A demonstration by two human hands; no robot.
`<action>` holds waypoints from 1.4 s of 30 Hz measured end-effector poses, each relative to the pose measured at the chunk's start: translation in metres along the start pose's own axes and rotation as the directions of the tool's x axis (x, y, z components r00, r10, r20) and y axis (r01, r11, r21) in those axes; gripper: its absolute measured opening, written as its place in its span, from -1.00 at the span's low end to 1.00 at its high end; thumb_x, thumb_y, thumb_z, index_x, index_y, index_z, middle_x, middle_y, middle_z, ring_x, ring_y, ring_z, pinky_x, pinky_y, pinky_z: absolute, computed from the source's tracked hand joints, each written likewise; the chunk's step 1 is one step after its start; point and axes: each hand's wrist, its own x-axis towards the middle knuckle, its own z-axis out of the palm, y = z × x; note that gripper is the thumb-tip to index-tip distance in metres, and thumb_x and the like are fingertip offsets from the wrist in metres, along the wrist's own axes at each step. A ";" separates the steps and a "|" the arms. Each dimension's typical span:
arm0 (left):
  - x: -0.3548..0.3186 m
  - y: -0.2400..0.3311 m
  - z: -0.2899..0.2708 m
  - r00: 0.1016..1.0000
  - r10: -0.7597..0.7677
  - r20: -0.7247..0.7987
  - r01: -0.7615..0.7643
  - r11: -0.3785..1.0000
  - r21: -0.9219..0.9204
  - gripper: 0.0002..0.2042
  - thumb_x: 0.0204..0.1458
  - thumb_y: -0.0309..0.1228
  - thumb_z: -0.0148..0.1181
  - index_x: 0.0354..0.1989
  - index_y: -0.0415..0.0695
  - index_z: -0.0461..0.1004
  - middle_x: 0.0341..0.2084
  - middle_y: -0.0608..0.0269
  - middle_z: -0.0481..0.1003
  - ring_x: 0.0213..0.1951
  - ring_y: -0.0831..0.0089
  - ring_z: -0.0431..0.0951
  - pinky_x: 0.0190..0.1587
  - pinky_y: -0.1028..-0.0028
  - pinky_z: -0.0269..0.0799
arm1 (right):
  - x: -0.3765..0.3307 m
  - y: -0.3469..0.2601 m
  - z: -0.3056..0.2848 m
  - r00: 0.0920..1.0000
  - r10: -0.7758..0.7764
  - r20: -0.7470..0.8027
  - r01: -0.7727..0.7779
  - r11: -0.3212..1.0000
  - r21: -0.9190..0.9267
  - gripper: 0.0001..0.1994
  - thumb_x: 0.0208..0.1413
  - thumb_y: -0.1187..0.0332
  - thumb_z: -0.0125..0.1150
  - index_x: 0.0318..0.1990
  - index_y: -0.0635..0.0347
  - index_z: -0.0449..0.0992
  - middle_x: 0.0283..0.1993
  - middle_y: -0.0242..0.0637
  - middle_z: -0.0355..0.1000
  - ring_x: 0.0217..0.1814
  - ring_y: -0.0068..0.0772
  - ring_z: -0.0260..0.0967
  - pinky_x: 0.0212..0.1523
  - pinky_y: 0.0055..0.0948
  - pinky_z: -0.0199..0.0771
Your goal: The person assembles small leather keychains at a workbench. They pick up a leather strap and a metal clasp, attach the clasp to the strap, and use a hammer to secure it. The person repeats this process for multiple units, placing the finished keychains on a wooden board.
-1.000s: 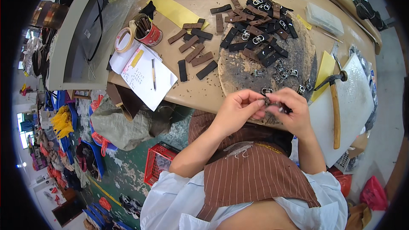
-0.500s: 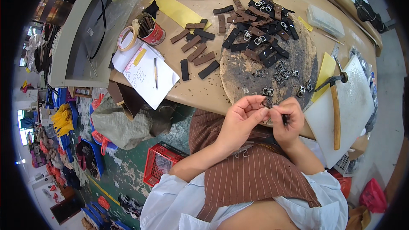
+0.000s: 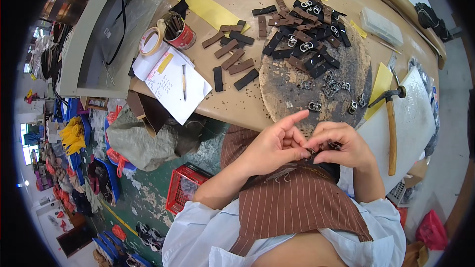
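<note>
My left hand (image 3: pixel 272 146) and my right hand (image 3: pixel 346 146) meet in front of my apron, just off the near edge of the round worn board (image 3: pixel 277 86). Between their fingertips is a small dark piece (image 3: pixel 311 152), mostly hidden. The left thumb pinches it against bent fingers while the index finger sticks out. My right thumb and curled fingers close on its other side. Loose metal buckles (image 3: pixel 332 87) lie on the board beyond my hands. Behind them is a heap of short black and brown straps (image 3: pixel 309 34), some fitted with silver buckles.
A hammer (image 3: pixel 391 128) rests on a white slab (image 3: pixel 410 118) to the right. Leftward lie several loose straps (image 3: pixel 246 79), a notebook (image 3: pixel 170 91) with a pen (image 3: pixel 184 83), a red tin (image 3: pixel 184 38) and a tape roll (image 3: pixel 150 42). A red crate (image 3: pixel 174 188) stands below.
Both hands have come down toward my apron, and the right has shifted rightward. My left index finger has straightened away from the small dark piece. The view has shifted slightly.
</note>
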 end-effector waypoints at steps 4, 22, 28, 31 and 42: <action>-0.003 -0.001 0.000 0.999 -0.018 0.036 0.016 0.998 0.057 -0.30 -0.07 -0.68 0.12 0.26 -0.20 -0.08 -0.42 0.26 0.40 -0.33 0.60 0.45 -0.22 0.62 0.38 | -0.001 0.001 0.001 0.998 -0.009 0.064 0.011 1.000 -0.024 -0.79 -0.22 0.49 0.36 -0.34 0.22 0.54 -0.47 -0.38 0.37 -0.49 -0.54 0.28 -0.49 -0.55 0.26; 0.022 0.005 -0.037 0.960 0.203 -0.192 -0.160 0.962 0.221 -0.78 -0.03 -0.51 0.17 -0.18 -0.24 0.41 -0.31 0.30 0.49 -0.28 0.56 0.48 -0.19 0.52 0.41 | -0.001 0.018 0.027 0.884 -0.046 -0.465 0.168 0.960 0.225 -0.81 -0.14 0.50 0.30 -0.31 0.27 0.50 -0.32 -0.27 0.39 -0.56 -0.75 0.20 -0.61 -0.78 0.14; 0.050 0.043 -0.120 0.687 0.625 -0.371 0.261 0.265 0.928 -0.79 -0.20 -0.58 0.19 -0.31 -0.23 0.44 -0.33 0.06 0.45 -0.25 0.17 0.48 -0.19 0.32 0.39 | -0.006 0.031 0.026 0.849 0.007 -0.528 0.167 0.945 0.282 -0.78 -0.04 0.45 0.24 -0.23 0.29 0.43 -0.49 -0.40 0.36 -0.64 -0.78 0.16 -0.68 -0.78 0.09; 0.052 0.040 -0.126 0.687 0.623 -0.375 0.279 0.251 0.927 -0.75 -0.22 -0.59 0.19 -0.28 -0.24 0.42 -0.39 0.05 0.46 -0.30 0.14 0.48 -0.21 0.29 0.39 | -0.009 0.038 0.026 0.866 0.041 -0.498 0.102 0.961 0.256 -0.80 -0.03 0.49 0.21 -0.22 0.32 0.44 -0.44 -0.36 0.41 -0.66 -0.80 0.13 -0.67 -0.78 0.10; 0.032 0.009 -0.061 0.817 0.421 -0.394 -0.482 0.874 -0.066 -0.85 -0.04 -0.59 0.11 -0.47 -0.13 0.25 -0.35 0.14 0.51 -0.32 0.50 0.50 -0.25 0.52 0.38 | 0.001 0.036 0.024 0.854 0.238 -0.462 -0.139 0.962 0.237 -0.76 -0.02 0.62 0.11 -0.14 0.30 0.43 -0.32 -0.28 0.48 -0.63 -0.84 0.09 -0.64 -0.80 0.07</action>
